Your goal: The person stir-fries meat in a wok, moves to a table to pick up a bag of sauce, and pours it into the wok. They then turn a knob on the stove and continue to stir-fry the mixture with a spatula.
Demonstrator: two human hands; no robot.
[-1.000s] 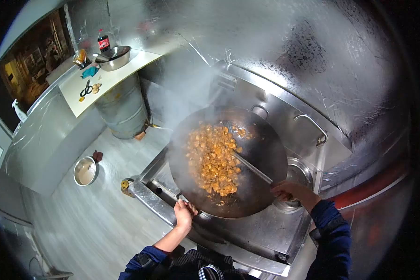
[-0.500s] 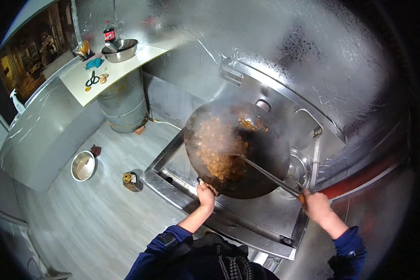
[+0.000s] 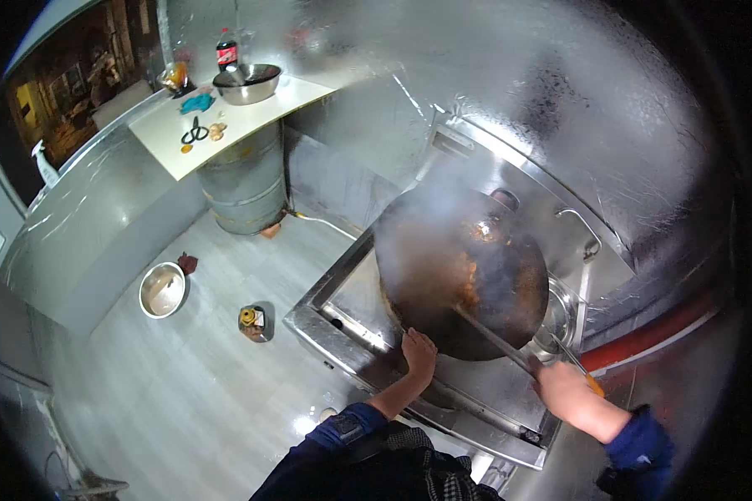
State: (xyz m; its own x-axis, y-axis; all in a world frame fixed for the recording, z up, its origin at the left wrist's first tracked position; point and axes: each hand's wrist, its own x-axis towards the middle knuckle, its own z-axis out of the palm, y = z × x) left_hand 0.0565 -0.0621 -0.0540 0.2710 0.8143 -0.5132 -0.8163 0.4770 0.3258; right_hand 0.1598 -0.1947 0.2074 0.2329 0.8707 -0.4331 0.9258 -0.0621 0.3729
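Observation:
A large dark wok [image 3: 520,288] sits on the steel stove [image 3: 485,397], with thick steam rising over its left half. Browned food [image 3: 468,280] shows through the steam, and more clings near the far wall of the wok. My left hand [image 3: 420,354] is closed at the wok's near left rim, its fingertips hidden against the edge. My right hand [image 3: 566,389] is wrapped round a long-handled metal cooking tool [image 3: 497,342] with an orange-brown grip end. The tool slants into the wok, where steam and food hide its head.
Right of the wok are a round steel pot [image 3: 558,316] and a tap [image 3: 591,230]. A jug [image 3: 253,322] and a metal bowl [image 3: 162,290] stand on the floor at left. A side table [image 3: 163,134] holds a basin [image 3: 247,87], scissors [image 3: 195,132] and a bottle [image 3: 226,52].
The view has shifted, so the scene sits further right. Steam now covers much of the food. My right hand still holds the tool, and my left hand stays at the wok's rim.

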